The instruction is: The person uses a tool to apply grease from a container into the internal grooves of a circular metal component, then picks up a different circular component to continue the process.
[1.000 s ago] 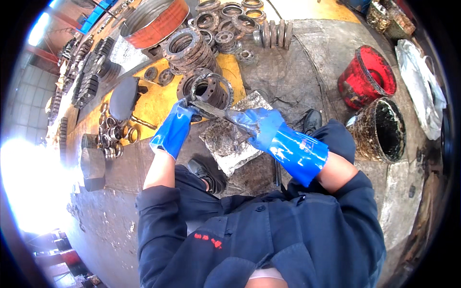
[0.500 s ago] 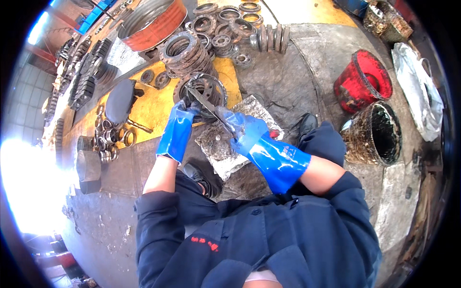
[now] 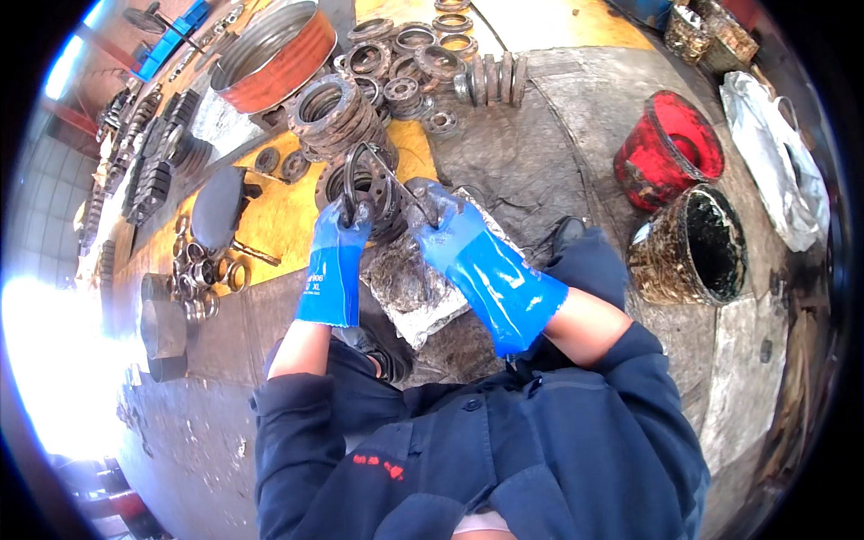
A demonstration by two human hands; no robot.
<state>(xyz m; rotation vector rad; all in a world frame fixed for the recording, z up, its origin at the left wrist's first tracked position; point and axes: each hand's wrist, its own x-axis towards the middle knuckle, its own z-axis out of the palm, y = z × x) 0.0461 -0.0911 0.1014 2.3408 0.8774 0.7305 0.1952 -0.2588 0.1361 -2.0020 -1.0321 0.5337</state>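
Note:
My left hand [image 3: 339,247], in a blue rubber gauntlet, grips the near edge of a dark, greasy metal ring [image 3: 350,171]. The ring is raised and tilted, so it looks narrow. My right hand [image 3: 454,234], gloved the same way, is closed on a thin dark blade-like tool [image 3: 392,173], which slants up and left to the ring's far side. Its handle is hidden in the glove. Just behind and below the ring stands a rusty flange with holes [image 3: 329,187]. Under my hands lies a crumpled, dirty silvery sheet or pad [image 3: 409,297].
Rusty flanges [image 3: 337,112] are stacked beyond my hands on yellow flooring. A big orange-rimmed drum ring [image 3: 279,67] stands far left. A grey stool-like pad [image 3: 219,207] and small rings [image 3: 200,268] lie left. On the right are a red bucket [image 3: 643,162], a grimy bucket [image 3: 666,261] and a white bag [image 3: 774,162].
The ring has turned from facing me broadly to a narrower, more upright tilt. My right hand has moved slightly up and left, and the tool now shows less of its length.

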